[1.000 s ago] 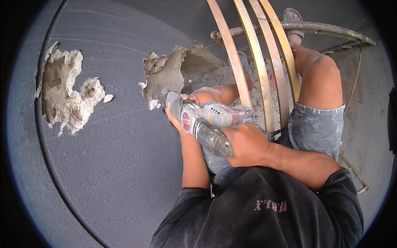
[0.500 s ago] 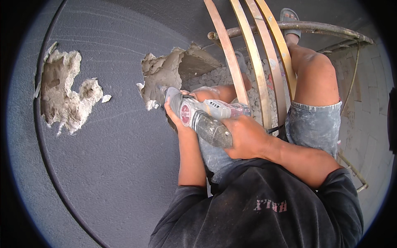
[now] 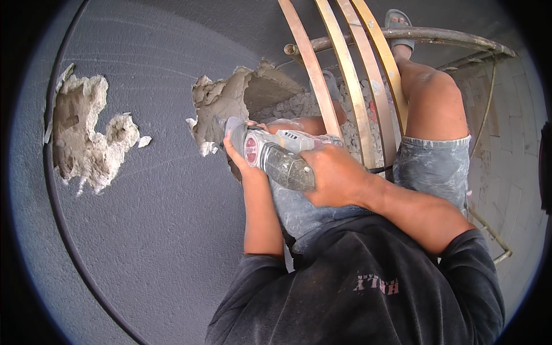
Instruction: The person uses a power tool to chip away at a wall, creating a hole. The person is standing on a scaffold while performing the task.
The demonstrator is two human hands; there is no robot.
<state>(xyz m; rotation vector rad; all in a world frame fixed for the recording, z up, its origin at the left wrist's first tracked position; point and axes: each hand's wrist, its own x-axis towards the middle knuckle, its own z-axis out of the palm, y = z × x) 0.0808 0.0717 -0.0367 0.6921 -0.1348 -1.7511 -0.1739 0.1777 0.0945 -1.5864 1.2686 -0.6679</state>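
Note:
Both of my hands grip a dusty grey demolition hammer (image 3: 286, 167) with a round red vent on its side. My left hand (image 3: 238, 152) wraps round its front end, fingers partly hidden behind the tool. Around the rear handle closes my right hand (image 3: 336, 175). The hammer's nose points left and away, at the broken plaster edge of a ragged hole (image 3: 221, 106) in the dark grey wall (image 3: 167, 230). The tool's tip is hard to make out against the hole.
A second broken patch (image 3: 86, 132) lies further left in the wall, beside a black cable (image 3: 54, 198). Wooden slats (image 3: 313, 72) slope past my legs, crossing a rusty metal pole (image 3: 434, 35). Rubble (image 3: 293, 109) lies beyond the slats. A thin rope (image 3: 493, 98) hangs at right.
The whole view has shifted slightly, and the hammer with both hands appears a little further left and up. Both hands keep their grip.

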